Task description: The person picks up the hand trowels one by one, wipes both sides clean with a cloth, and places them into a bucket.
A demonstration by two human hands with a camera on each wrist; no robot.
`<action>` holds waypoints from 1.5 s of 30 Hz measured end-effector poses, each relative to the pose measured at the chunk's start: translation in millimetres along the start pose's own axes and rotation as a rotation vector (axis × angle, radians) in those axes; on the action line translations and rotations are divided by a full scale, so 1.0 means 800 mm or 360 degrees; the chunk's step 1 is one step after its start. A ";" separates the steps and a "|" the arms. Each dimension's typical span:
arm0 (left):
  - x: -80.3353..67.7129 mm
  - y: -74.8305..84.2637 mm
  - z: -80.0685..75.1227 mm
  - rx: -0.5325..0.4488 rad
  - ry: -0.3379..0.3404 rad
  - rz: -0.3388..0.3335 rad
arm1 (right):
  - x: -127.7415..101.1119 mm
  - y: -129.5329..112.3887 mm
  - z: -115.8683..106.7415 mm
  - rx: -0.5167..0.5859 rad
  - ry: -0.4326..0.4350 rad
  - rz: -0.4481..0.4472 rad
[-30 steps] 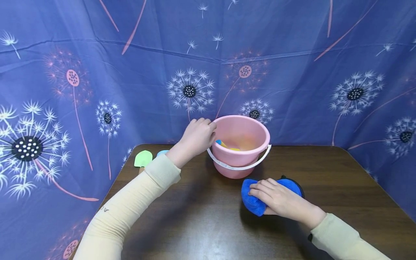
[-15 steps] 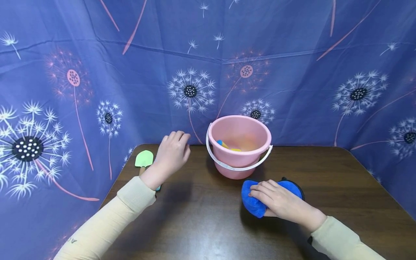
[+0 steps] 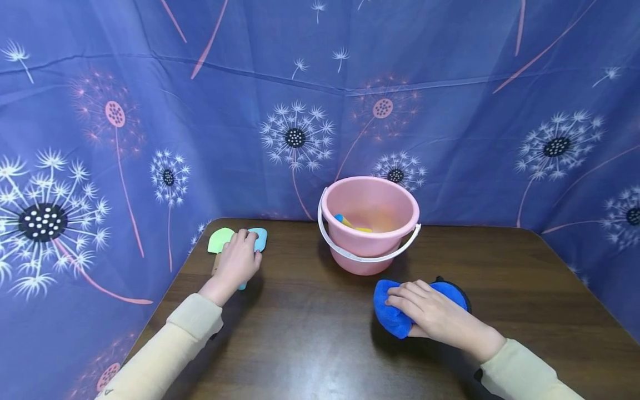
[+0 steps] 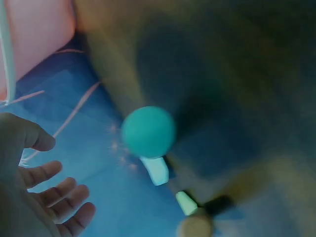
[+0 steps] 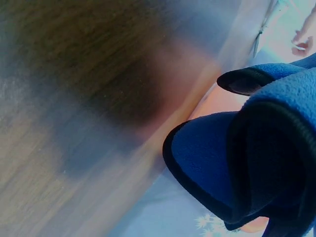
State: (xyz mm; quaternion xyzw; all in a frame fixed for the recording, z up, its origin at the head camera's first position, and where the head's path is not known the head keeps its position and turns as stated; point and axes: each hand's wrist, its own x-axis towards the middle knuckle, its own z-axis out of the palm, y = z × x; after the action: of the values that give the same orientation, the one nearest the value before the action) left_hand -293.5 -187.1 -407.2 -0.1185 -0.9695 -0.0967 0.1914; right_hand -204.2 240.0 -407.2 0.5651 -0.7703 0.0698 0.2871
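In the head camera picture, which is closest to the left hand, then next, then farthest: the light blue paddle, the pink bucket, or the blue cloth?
From the left hand:
1. Light blue paddle: under its fingers, at the table's far left.
2. Pink bucket: middle of the table, at the back.
3. Blue cloth: across the table, under the right hand.

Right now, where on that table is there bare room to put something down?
The near middle of the table, between both sleeves, is bare, and so is the far right corner beyond the blue cloth. It is crowded around the pink bucket and the foam paddles under the left hand.
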 end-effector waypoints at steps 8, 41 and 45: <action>-0.010 -0.014 0.016 0.0018 -0.0162 -0.0196 | -0.002 -0.004 0.002 0.0008 -0.0009 0.0011; 0.006 -0.028 0.029 -0.0108 -0.0787 -0.0582 | -0.005 -0.005 -0.003 0.0007 -0.0035 0.0064; 0.008 -0.028 0.027 -0.0106 -0.0833 -0.0581 | -0.006 -0.006 -0.005 0.0017 -0.0044 0.0076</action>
State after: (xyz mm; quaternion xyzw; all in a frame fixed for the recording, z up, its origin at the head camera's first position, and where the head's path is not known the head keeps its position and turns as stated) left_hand -312.6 -202.1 -427.3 0.0305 -0.9874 -0.1273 -0.0890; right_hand -197.7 243.7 -407.6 0.5490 -0.7871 0.0729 0.2718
